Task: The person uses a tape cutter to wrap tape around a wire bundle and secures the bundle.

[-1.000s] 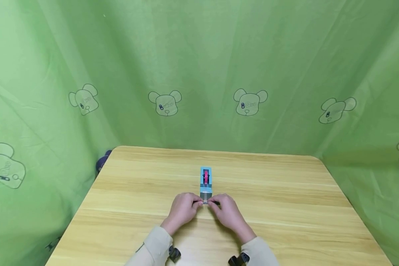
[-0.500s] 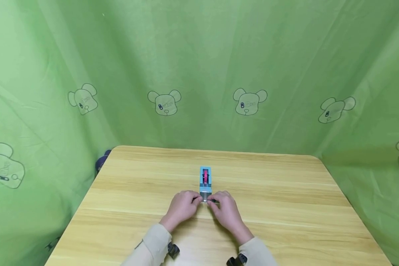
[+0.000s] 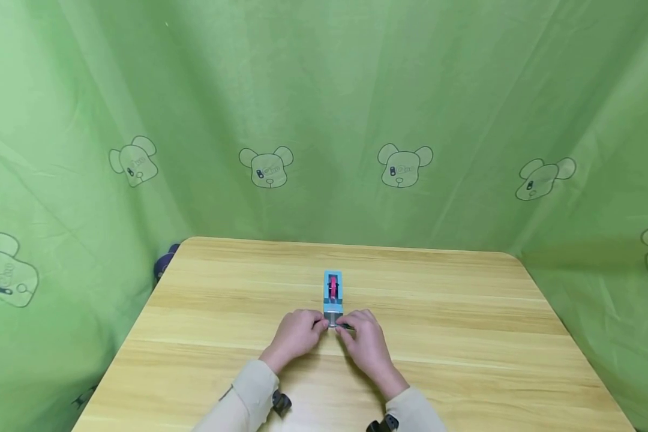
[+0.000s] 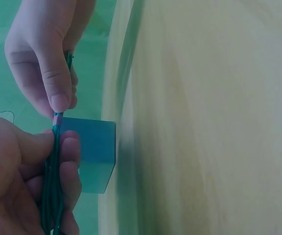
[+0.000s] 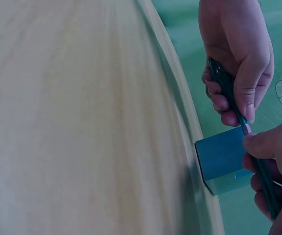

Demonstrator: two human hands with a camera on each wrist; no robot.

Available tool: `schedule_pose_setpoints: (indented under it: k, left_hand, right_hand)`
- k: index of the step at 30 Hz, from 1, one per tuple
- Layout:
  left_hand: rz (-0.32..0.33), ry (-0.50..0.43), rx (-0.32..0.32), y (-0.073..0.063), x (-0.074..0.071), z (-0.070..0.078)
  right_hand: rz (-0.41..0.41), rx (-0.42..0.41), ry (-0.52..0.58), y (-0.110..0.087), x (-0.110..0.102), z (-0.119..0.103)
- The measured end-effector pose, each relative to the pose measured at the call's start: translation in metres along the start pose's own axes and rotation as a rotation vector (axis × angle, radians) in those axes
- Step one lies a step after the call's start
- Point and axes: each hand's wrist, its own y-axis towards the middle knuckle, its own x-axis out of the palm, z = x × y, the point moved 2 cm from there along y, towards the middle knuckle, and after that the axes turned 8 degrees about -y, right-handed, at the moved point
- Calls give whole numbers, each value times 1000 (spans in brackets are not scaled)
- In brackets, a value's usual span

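Note:
My left hand (image 3: 296,336) and right hand (image 3: 368,342) meet at the front of a blue tape dispenser (image 3: 333,308). Between them they pinch a bundle of thin dark cords (image 4: 52,191), each hand at one side of its middle. A narrow pale band of tape (image 5: 246,129) shows on the bundle between the thumbs. In the head view, clear tape runs from the pink-cored roll (image 3: 332,288) over the dispenser's front toward the cords. Looped cord ends stick out past the left hand's fingers in the right wrist view. Curled fingers hide parts of the bundle.
The dispenser stands on a light wood table (image 3: 453,336). Green curtains (image 3: 324,90) printed with bear heads hang behind and at both sides. A dark purple object (image 3: 164,263) shows past the table's left back edge.
Both hands have shifted very slightly forward, toward the dispenser, with the cord bundle still pinched between them. The dispenser keeps its place on the table.

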Motion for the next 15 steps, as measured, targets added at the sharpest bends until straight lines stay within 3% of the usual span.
schedule_pose_setpoints:
  k: [5, 15]
  left_hand:
    - [15, 22, 15, 1, 2, -3]
    - [103, 54, 58, 0, 4, -4]
  right_hand:
    - [-32, 13, 5, 0, 1, 1]
    - [-98, 29, 31, 6, -4, 3]
